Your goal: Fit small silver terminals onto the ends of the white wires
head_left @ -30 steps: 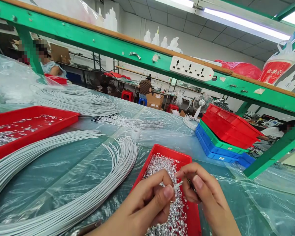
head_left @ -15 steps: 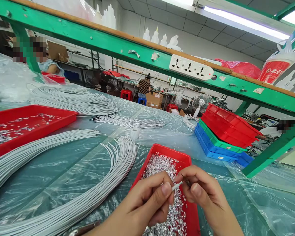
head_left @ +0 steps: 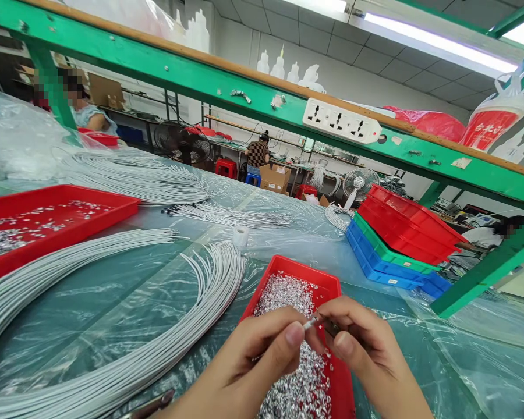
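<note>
My left hand pinches a short white cable end between thumb and forefinger, its tip pointing up to the right. Close against that tip are the curled fingers of my right hand. Something small and dark shows between them, too hidden to name. Both hands are held over a red tray of many small, shiny silver pieces. A thick, curved bundle of white cables lies to the left of my left hand.
Another red tray with silver pieces stands left. Further back are more cables and a white roll. Stacked bins stand right, by a green shelf post. A metal tool lies partly under my left forearm.
My right fingers have closed in on the cable tip, covering more of it. My left hand has hardly moved, and the view has shifted slightly.
</note>
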`<state>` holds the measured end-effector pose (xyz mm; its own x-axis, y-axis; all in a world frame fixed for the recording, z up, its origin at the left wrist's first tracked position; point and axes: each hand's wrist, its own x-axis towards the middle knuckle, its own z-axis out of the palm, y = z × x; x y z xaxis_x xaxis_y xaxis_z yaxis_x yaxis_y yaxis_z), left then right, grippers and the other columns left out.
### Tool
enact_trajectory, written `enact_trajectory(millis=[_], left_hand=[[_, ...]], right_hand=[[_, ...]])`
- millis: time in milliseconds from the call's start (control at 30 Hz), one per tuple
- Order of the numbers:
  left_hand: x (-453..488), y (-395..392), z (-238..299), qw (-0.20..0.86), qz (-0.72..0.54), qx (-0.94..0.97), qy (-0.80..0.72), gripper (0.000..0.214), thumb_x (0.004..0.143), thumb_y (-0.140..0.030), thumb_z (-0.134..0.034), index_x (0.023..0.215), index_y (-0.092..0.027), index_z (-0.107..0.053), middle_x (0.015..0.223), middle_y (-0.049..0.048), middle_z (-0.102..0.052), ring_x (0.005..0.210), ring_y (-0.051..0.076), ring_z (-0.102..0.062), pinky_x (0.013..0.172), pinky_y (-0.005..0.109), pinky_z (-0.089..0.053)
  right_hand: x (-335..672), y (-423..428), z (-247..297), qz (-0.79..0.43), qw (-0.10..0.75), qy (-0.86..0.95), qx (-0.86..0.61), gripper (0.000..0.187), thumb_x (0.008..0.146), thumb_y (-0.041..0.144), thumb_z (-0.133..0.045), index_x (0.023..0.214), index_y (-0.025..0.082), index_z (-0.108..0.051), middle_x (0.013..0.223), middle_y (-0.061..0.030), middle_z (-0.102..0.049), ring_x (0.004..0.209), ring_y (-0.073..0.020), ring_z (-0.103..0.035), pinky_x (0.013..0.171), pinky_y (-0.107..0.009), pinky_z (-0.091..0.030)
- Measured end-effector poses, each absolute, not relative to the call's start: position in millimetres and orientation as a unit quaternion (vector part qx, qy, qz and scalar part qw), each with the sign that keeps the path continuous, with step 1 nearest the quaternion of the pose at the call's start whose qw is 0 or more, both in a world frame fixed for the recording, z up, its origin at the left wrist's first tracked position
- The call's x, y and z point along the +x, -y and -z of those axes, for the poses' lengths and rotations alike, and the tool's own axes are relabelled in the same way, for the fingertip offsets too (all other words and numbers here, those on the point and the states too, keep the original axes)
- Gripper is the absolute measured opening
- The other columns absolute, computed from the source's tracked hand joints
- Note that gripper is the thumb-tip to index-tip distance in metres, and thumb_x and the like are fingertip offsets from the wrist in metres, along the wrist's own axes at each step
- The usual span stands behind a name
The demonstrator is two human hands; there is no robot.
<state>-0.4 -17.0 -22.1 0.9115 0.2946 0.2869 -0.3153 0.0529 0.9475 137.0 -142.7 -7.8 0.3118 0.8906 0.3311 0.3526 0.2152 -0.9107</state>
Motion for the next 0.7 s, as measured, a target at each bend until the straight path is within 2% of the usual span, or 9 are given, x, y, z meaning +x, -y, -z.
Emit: enact_trajectory(millis=[167, 300, 467, 567, 700], left_hand=[[-5, 15, 25, 0.678, -0.224, 0.699, -0.041, 0.027, 0.096, -0.037, -0.051, 0.078, -0.021, -0.063, 0.068, -0.0034, -0.055, 0.065, 0.012, -0.047, 0.061, 0.023, -0.036], [-6, 16, 24, 0.678, -0.224, 0.7, -0.029, 0.025, 0.096, -0.029, -0.051, 0.075, -0.02, -0.063, 0.068, -0.0025, -0.063, 0.065, 0.011, -0.053, 0.063, 0.023, -0.039], [-4, 17, 15, 0.672, -0.252, 0.696, -0.031, 0.026, 0.093, -0.028, -0.054, 0.074, -0.017, -0.069, 0.063, -0.0005, -0.066, 0.061, 0.012, -0.058, 0.058, 0.021, -0.042], [-3, 18, 12, 0.629, -0.292, 0.72, -0.02, 0.03, 0.092, -0.028, -0.056, 0.068, -0.016, -0.07, 0.06, 0.0005, -0.068, 0.06, 0.013, -0.062, 0.059, 0.021, -0.047], [-3, 19, 14, 0.555, -0.358, 0.749, -0.047, 0.022, 0.09, -0.024, -0.061, 0.073, -0.02, -0.073, 0.064, -0.001, -0.073, 0.06, 0.012, -0.066, 0.062, 0.019, -0.051]], right_hand=[[139, 145, 10, -0.221, 0.535, 0.562, -0.59, 0.02, 0.096, 0.052, -0.057, 0.106, 0.037, -0.066, 0.089, 0.0045, -0.07, 0.081, -0.0151, -0.061, 0.073, -0.023, -0.043], [133, 145, 13, -0.223, 0.568, 0.527, -0.592, 0.02, 0.092, 0.056, -0.061, 0.105, 0.041, -0.067, 0.089, 0.0058, -0.069, 0.079, -0.0139, -0.06, 0.071, -0.022, -0.042], [125, 140, 8, -0.247, 0.579, 0.52, -0.577, 0.024, 0.091, 0.057, -0.062, 0.101, 0.035, -0.068, 0.082, 0.0043, -0.068, 0.075, -0.0141, -0.061, 0.071, -0.024, -0.041], [123, 138, 5, -0.274, 0.586, 0.523, -0.556, 0.027, 0.091, 0.056, -0.062, 0.102, 0.032, -0.067, 0.08, 0.002, -0.07, 0.073, -0.0165, -0.064, 0.069, -0.027, -0.042], [121, 137, 5, -0.27, 0.585, 0.505, -0.575, 0.03, 0.091, 0.058, -0.061, 0.099, 0.03, -0.067, 0.074, 0.0017, -0.069, 0.072, -0.0181, -0.063, 0.07, -0.028, -0.04]])
